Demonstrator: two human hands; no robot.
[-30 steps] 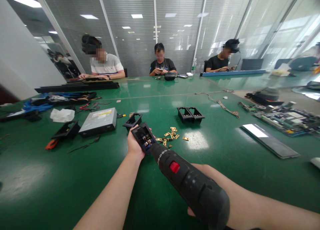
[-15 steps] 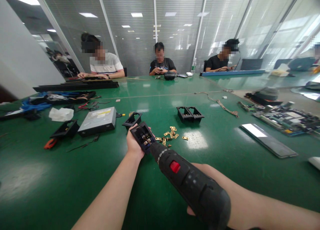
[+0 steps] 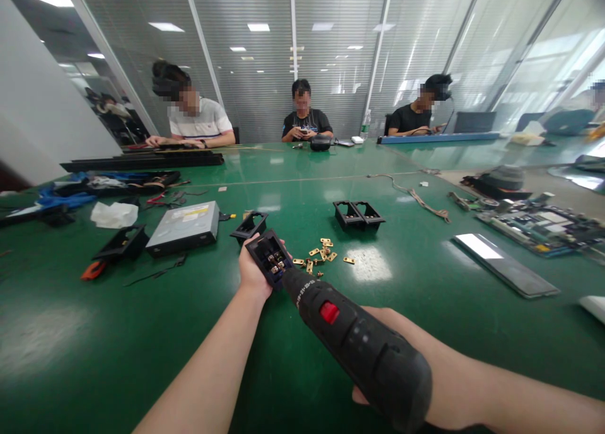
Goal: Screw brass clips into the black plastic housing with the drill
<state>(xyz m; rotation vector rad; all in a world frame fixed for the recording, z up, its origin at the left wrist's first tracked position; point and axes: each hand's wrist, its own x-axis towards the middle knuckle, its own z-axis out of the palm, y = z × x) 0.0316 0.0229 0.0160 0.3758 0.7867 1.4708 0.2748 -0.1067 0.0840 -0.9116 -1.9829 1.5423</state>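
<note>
My left hand (image 3: 253, 271) is closed around a black plastic socket housing (image 3: 265, 248), tilted so its open side faces me. Small metal screw terminals show inside it. In my right hand (image 3: 385, 324) is a black cordless drill (image 3: 350, 330) with a red switch on top; its handle and my fingers are mostly hidden beneath its body. The drill's nose points into the housing near the terminals, but I cannot make out whether the bit touches a screw. Just beyond lie several small brass plates (image 3: 324, 256) and screws in a loose pile on the green table (image 3: 293, 371).
Another black housing (image 3: 249, 226) stands behind my left hand, with a joined pair (image 3: 359, 215) further right. An optical disc drive (image 3: 184, 227) and one more housing (image 3: 123, 242) lie left. A phone-like slab (image 3: 508, 265) and circuit board (image 3: 548, 223) are right. Three people sit across the table.
Almost nothing differs. The drill and right hand have shifted very slightly left, and the whole view has moved a touch; both hands keep their hold.
</note>
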